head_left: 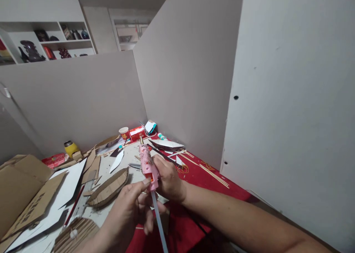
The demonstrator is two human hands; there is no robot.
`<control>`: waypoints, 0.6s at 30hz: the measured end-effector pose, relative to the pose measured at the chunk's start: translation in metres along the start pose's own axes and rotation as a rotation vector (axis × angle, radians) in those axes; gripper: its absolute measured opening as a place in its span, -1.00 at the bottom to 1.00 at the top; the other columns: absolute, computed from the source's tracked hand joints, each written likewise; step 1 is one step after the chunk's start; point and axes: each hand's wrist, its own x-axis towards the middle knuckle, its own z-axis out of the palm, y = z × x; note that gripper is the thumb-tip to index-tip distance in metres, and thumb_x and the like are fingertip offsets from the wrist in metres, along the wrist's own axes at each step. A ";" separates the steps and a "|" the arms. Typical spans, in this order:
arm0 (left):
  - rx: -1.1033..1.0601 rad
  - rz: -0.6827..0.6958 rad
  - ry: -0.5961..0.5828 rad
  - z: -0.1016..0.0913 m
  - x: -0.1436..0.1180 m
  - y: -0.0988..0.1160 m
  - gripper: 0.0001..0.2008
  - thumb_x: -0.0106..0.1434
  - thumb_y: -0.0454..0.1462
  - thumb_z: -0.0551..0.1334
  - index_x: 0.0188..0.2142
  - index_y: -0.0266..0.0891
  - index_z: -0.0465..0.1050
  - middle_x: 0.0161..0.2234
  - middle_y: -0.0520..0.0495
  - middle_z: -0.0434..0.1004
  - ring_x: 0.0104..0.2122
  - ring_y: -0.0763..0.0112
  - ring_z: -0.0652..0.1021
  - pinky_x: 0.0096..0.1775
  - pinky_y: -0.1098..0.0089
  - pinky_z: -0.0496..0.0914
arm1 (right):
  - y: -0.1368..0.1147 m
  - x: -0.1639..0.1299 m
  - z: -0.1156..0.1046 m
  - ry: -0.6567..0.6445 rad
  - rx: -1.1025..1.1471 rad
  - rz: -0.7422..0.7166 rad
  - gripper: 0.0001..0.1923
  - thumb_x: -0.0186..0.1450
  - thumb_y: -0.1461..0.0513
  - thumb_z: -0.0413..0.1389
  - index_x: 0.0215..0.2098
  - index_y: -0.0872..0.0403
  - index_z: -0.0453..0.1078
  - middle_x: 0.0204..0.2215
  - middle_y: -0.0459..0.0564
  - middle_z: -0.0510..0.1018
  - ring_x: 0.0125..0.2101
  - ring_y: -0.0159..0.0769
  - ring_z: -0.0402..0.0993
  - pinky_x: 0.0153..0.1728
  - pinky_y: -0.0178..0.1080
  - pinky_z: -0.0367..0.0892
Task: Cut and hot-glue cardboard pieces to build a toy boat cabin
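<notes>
The right hand [168,179] grips a pink plastic glue gun [147,166] pointing to 12 o'clock, while the left hand [126,212] fingers pinch the clear glue stick [159,219] at its back, only partly pushed in.

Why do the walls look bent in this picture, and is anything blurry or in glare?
Head view: the wide lens bows the partition walls and stretches the edges. Lighting is soft and even, with no strong glare and only faint shadows. The pink glue gun, held by the right hand with the left hand at its back, is fairly sharp. The shelf far behind looks softer.
</notes>
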 end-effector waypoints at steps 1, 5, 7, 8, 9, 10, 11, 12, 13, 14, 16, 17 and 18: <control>0.003 -0.018 -0.009 -0.002 -0.001 0.000 -0.54 0.13 0.09 0.26 -0.37 -0.31 0.41 -0.55 -0.09 0.56 -0.76 0.55 0.41 -0.68 0.56 0.22 | 0.000 0.000 0.000 -0.025 0.026 0.019 -0.77 0.29 0.07 -0.01 -0.44 0.00 0.14 -0.52 -0.07 0.32 -0.52 -0.27 0.25 -0.51 -0.24 0.22; 0.065 -0.044 0.059 -0.019 -0.012 0.005 -0.53 0.17 0.10 0.22 -0.23 -0.29 0.39 -0.42 -0.17 0.61 -0.68 0.45 0.51 -0.63 0.52 0.31 | -0.002 0.000 -0.001 -0.171 0.199 0.167 -0.77 0.31 0.10 0.04 -0.44 0.04 0.23 -0.55 -0.13 0.36 -0.58 -0.36 0.27 -0.57 -0.32 0.24; 0.124 0.027 0.151 -0.037 -0.023 0.013 -0.52 0.20 0.07 0.22 -0.15 -0.31 0.40 -0.39 -0.20 0.62 -0.66 0.44 0.52 -0.61 0.49 0.33 | -0.003 0.000 -0.002 -0.240 0.291 0.240 -0.79 0.34 0.10 0.02 -0.37 0.06 0.31 -0.55 -0.12 0.39 -0.56 -0.36 0.32 -0.55 -0.31 0.29; 0.153 0.064 0.183 -0.048 -0.030 0.017 -0.52 0.21 0.05 0.22 -0.12 -0.33 0.41 -0.38 -0.22 0.62 -0.63 0.41 0.54 -0.59 0.47 0.36 | -0.004 0.000 -0.002 -0.312 0.372 0.309 -0.77 0.33 0.09 0.05 -0.36 0.06 0.35 -0.56 -0.11 0.39 -0.56 -0.35 0.33 -0.56 -0.31 0.29; 0.186 0.110 0.232 -0.061 -0.038 0.022 -0.53 0.22 0.03 0.23 -0.10 -0.34 0.42 -0.37 -0.22 0.62 -0.59 0.41 0.55 -0.56 0.46 0.37 | -0.005 0.000 -0.003 -0.374 0.446 0.400 -0.75 0.32 0.06 0.07 -0.36 0.07 0.37 -0.58 -0.12 0.39 -0.60 -0.37 0.32 -0.59 -0.31 0.28; 0.217 0.143 0.292 -0.074 -0.046 0.026 -0.54 0.21 0.01 0.25 -0.09 -0.34 0.44 -0.36 -0.22 0.62 -0.57 0.40 0.55 -0.54 0.46 0.37 | -0.005 0.000 -0.004 -0.427 0.518 0.501 -0.71 0.33 0.03 0.07 -0.37 0.07 0.39 -0.62 -0.13 0.37 -0.64 -0.39 0.29 -0.64 -0.33 0.24; 0.247 0.167 0.363 -0.086 -0.055 0.029 -0.55 0.19 -0.01 0.27 -0.10 -0.34 0.46 -0.37 -0.21 0.63 -0.57 0.42 0.54 -0.54 0.46 0.36 | -0.006 0.000 -0.005 -0.468 0.575 0.598 -0.68 0.32 0.00 0.07 -0.38 0.08 0.40 -0.65 -0.14 0.35 -0.67 -0.41 0.27 -0.69 -0.35 0.21; 0.283 0.167 0.428 -0.098 -0.065 0.031 -0.56 0.17 -0.04 0.30 -0.12 -0.34 0.47 -0.36 -0.21 0.63 -0.56 0.42 0.54 -0.53 0.46 0.36 | -0.006 0.000 -0.006 -0.500 0.621 0.671 -0.65 0.32 -0.01 0.08 -0.38 0.09 0.41 -0.66 -0.14 0.34 -0.68 -0.42 0.26 -0.71 -0.36 0.19; 0.324 0.180 0.504 -0.109 -0.074 0.032 -0.59 0.14 -0.06 0.33 -0.16 -0.35 0.49 -0.37 -0.20 0.63 -0.55 0.42 0.53 -0.53 0.46 0.36 | -0.007 -0.001 -0.007 -0.515 0.647 0.723 -0.64 0.31 -0.03 0.09 -0.38 0.10 0.42 -0.66 -0.13 0.35 -0.68 -0.42 0.26 -0.73 -0.37 0.17; 0.363 0.184 0.580 -0.120 -0.083 0.031 -0.62 0.11 -0.08 0.35 -0.20 -0.34 0.50 -0.37 -0.18 0.63 -0.54 0.43 0.52 -0.50 0.45 0.37 | -0.007 -0.002 -0.008 -0.516 0.658 0.754 -0.64 0.30 -0.03 0.11 -0.38 0.10 0.42 -0.65 -0.12 0.36 -0.68 -0.42 0.28 -0.74 -0.38 0.15; 0.457 0.182 0.735 -0.140 -0.097 0.025 -0.65 0.09 -0.11 0.36 -0.23 -0.32 0.51 -0.38 -0.14 0.63 -0.53 0.44 0.49 -0.47 0.43 0.38 | -0.010 -0.003 -0.010 -0.493 0.634 0.772 -0.64 0.29 -0.03 0.13 -0.38 0.10 0.42 -0.61 -0.08 0.41 -0.65 -0.41 0.31 -0.74 -0.39 0.15; 0.503 0.174 0.796 -0.149 -0.103 0.021 -0.66 0.09 -0.11 0.36 -0.23 -0.31 0.51 -0.37 -0.13 0.64 -0.52 0.43 0.49 -0.44 0.41 0.38 | -0.011 -0.004 -0.011 -0.481 0.604 0.769 -0.65 0.29 -0.03 0.13 -0.38 0.09 0.42 -0.59 -0.06 0.43 -0.64 -0.41 0.33 -0.74 -0.38 0.17; 0.545 0.167 0.837 -0.159 -0.107 0.015 -0.67 0.09 -0.11 0.35 -0.23 -0.30 0.52 -0.36 -0.14 0.64 -0.50 0.40 0.49 -0.41 0.38 0.40 | -0.013 -0.003 -0.012 -0.476 0.573 0.756 -0.65 0.29 -0.04 0.13 -0.39 0.09 0.41 -0.58 -0.06 0.44 -0.63 -0.40 0.34 -0.73 -0.38 0.19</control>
